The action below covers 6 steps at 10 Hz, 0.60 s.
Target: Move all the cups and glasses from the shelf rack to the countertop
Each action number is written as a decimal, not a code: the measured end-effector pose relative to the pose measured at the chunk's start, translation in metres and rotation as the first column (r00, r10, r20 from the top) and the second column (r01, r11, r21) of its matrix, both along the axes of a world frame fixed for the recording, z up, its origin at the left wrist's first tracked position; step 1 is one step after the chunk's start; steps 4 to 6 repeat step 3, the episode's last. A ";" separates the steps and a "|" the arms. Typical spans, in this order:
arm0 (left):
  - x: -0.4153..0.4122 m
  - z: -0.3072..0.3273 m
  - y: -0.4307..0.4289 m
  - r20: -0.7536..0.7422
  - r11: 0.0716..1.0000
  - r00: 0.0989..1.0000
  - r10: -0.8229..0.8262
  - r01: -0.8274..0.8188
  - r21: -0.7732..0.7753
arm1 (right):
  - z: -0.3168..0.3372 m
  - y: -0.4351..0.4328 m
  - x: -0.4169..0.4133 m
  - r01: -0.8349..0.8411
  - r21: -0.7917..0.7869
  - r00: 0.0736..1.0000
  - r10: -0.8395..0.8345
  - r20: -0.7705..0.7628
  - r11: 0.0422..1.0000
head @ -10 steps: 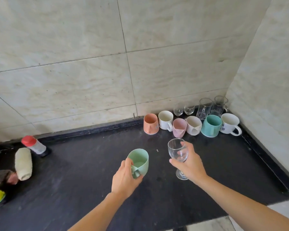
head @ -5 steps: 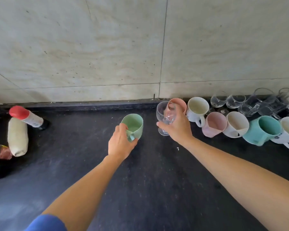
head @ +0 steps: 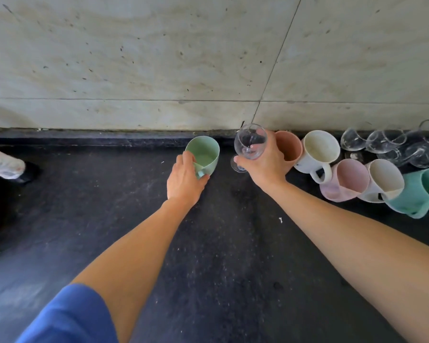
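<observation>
The left hand (head: 185,179) is gripping a pale green ceramic mug (head: 206,152) by its handle, fingers (head: 188,157) curled round it. The mug is hanging low over the back of the dark stone surface (head: 221,256), close under the beige tiled wall (head: 134,58). Whether its base is touching down I cannot tell. The right hand (head: 264,167) is grasping a clear stemmed wine glass (head: 250,142), fingers wrapped round the lower bowl and stem. The glass is standing just beside the mug and right next to a salmon-coloured cup (head: 291,147), which the hand is partly covering.

Further right, a row is already standing along the wall: a white ceramic mug (head: 320,151), a pale pink mug (head: 347,180), a cream cup (head: 384,179) and a teal mug (head: 421,191). A cluster of clear glasses (head: 382,142) is crowding behind them (too overlapped to count).

A good share of the job is looking done, judging by that row. The two pieces in hand are seemingly being added at its left end, with setting down and letting go not yet done. The shelf rack is lying outside the view, so how many cups are waiting there I cannot say.

At the far left a red-capped white bottle (head: 3,162) is sitting on the surface, well apart from the cups, and is no part of the task.
</observation>
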<state>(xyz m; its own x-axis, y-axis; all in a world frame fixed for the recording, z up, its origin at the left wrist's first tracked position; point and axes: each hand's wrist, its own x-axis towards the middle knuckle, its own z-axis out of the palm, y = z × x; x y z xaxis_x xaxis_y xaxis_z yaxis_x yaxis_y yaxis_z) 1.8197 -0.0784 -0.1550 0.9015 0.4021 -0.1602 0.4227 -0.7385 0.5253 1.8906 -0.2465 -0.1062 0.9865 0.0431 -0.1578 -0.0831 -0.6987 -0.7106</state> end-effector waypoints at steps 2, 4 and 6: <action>-0.004 0.001 0.005 -0.035 0.997 0.997 -0.072 0.072 -0.009 | -0.001 0.008 0.001 0.045 0.011 0.999 -0.045 -0.016 0.999; -0.024 0.009 0.007 0.001 0.997 0.997 -0.079 0.079 0.023 | 0.004 0.002 -0.015 0.062 0.120 0.996 -0.054 -0.068 0.991; -0.024 0.009 0.007 0.001 0.997 0.997 -0.079 0.079 0.023 | 0.004 0.002 -0.015 0.062 0.120 0.996 -0.054 -0.068 0.991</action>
